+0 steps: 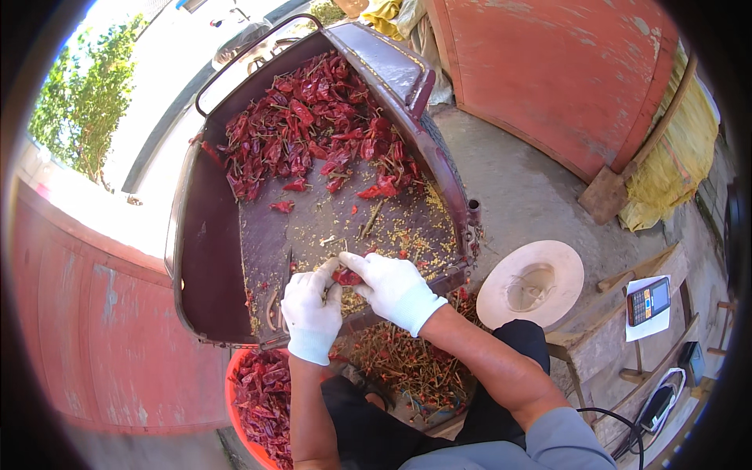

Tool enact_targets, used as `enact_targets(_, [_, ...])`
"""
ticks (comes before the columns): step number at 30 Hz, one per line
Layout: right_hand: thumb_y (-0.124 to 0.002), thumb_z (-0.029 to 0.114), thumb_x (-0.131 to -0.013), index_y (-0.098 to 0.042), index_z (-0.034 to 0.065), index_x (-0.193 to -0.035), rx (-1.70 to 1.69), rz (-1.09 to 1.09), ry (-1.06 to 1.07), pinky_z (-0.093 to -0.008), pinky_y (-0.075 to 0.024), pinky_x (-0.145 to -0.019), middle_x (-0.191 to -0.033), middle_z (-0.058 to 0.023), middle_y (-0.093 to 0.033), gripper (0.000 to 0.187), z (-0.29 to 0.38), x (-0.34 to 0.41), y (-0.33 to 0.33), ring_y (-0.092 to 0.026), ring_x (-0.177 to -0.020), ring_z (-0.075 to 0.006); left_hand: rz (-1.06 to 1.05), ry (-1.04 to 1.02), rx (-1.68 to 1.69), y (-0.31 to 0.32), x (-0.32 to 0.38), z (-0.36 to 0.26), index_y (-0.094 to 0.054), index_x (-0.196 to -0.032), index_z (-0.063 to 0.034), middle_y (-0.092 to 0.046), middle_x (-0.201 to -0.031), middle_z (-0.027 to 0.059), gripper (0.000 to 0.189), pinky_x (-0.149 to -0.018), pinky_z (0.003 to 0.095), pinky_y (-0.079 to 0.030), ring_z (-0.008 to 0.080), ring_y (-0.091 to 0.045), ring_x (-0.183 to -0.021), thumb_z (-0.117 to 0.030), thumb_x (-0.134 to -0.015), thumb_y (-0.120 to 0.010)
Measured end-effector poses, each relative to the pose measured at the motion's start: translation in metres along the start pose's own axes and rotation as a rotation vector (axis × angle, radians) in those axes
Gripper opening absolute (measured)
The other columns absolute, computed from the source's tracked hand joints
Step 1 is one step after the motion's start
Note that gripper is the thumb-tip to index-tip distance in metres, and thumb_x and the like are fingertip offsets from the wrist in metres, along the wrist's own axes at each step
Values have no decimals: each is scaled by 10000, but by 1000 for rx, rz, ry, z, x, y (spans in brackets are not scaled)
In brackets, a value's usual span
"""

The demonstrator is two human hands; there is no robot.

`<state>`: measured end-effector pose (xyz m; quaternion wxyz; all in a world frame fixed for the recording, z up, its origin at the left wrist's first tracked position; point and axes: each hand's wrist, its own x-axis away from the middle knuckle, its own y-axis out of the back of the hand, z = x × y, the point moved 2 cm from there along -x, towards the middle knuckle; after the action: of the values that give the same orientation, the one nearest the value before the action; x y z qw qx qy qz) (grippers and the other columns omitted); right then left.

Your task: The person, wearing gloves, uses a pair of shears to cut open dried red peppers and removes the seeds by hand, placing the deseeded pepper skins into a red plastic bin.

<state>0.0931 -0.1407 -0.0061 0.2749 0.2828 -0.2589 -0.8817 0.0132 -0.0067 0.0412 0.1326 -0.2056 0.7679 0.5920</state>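
A dried red chili pepper (pixel 348 277) is pinched between my two hands above the near edge of a metal cart bed (pixel 305 217). My left hand (pixel 309 311), in a white knit glove, grips its left end. My right hand (pixel 392 286), gloved the same way, holds it from the right, with thumb and index finger around it. Part of the pepper is hidden by the fingers. A heap of dried red chili peppers (pixel 299 123) fills the far part of the bed. Loose yellow seeds (pixel 432 223) and a few stem bits are scattered nearer to me.
Below my left forearm stands an orange-red tub (pixel 230 388) of dried peppers. Pepper stems (pixel 411 364) cover the ground between my legs. To the right are a pale brimmed hat (pixel 531 285), a wooden bench (pixel 611 329) carrying a handheld keypad device (pixel 648 301), and a shovel (pixel 608 191).
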Motion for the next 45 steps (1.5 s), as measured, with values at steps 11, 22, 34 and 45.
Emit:
enact_targets(11, [-661,173,-883,-628,118,-1106,-53,-83,29,-441,-537,-741,-919,-141,-650,232,13,10,-14,-668,-860,-343,-115,20,-147,-9,25,5,-720,-1000,-108,-675,-857,73,207,-742,388,-519,273,-632,-846,-102,-794,-734])
enact_targets(22, [-672,93,-919,-636,15,-1096,-906,30,-442,-290,-542,-596,-884,-80,-698,197,12,7,-21,-676,-655,-170,29,504,775,-7,33,24,-693,-1061,6,-705,-909,59,170,-772,276,-497,119,-629,-826,-24,-894,-675])
enact_targets(34, [-758,199,-838,-599,51,-1280,-325,-101,-53,-365,-554,-811,-1055,-156,-683,493,22,13,-21,-685,-928,-280,-37,545,708,2,40,19,-706,-1018,47,-685,-833,15,148,-646,235,-471,52,-558,-724,-54,-914,-677])
enact_targets(45, [-771,213,-774,-583,75,-1296,91,-243,251,-399,-517,-751,-970,-99,-603,571,41,22,-15,-625,-829,-295,0,686,888,8,39,21,-710,-989,44,-668,-799,5,149,-590,220,-447,41,-540,-682,-84,-918,-680])
